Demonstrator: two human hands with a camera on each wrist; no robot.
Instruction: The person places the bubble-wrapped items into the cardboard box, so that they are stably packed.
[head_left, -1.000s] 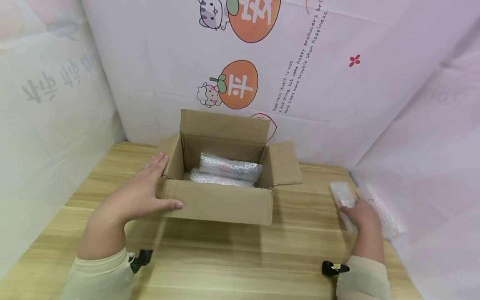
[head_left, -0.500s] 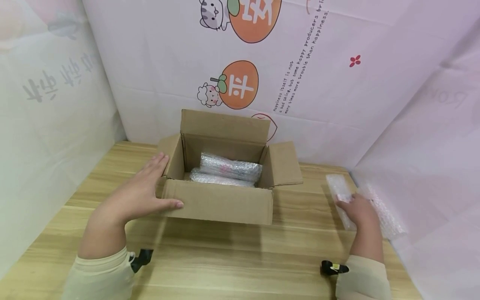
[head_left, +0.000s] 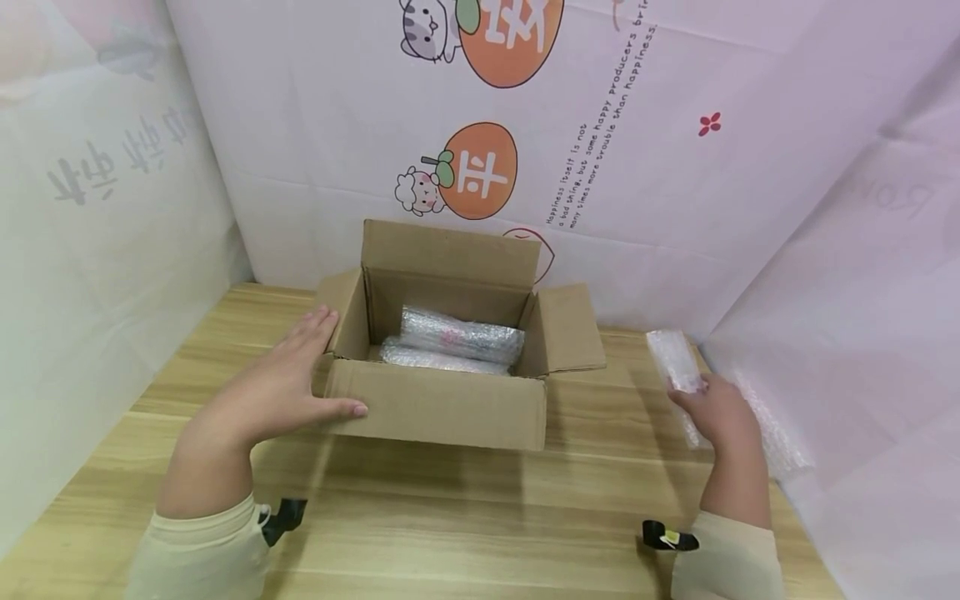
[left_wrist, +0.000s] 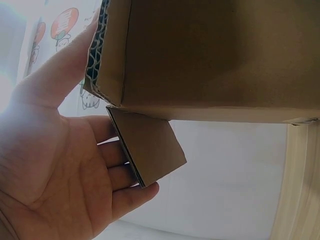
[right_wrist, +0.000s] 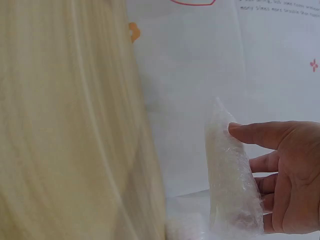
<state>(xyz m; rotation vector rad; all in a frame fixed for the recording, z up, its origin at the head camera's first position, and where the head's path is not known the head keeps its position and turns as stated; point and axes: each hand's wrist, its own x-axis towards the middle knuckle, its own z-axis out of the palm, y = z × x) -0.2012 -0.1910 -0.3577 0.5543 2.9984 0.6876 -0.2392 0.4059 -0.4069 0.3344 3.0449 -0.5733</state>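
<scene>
An open-topped cardboard box [head_left: 442,404] stands at mid-table with its flaps spread. My left hand [head_left: 270,396] rests on its near left corner, the thumb along the front flap. In the left wrist view the straight fingers lie behind the side flap [left_wrist: 150,145]. Inside the box are two bubble-wrapped packets, an upper one [head_left: 459,335] with a pink mark and a lower one [head_left: 442,357]. Off to the right, my right hand [head_left: 726,412] pinches another bubble-wrapped packet [right_wrist: 227,170] between thumb and fingers, tilted up from the table. The wrapping obscures what is inside.
One more bubble-wrapped packet [head_left: 776,429] lies against the right-hand cloth wall, partly behind the right hand. Printed white cloth [head_left: 637,275] encloses the wooden table [head_left: 450,525] at the back and both sides.
The right hand has taken up the bubble-wrapped packet, raising its far end and shifting it slightly away and leftward. The left hand and the box have stayed put.
</scene>
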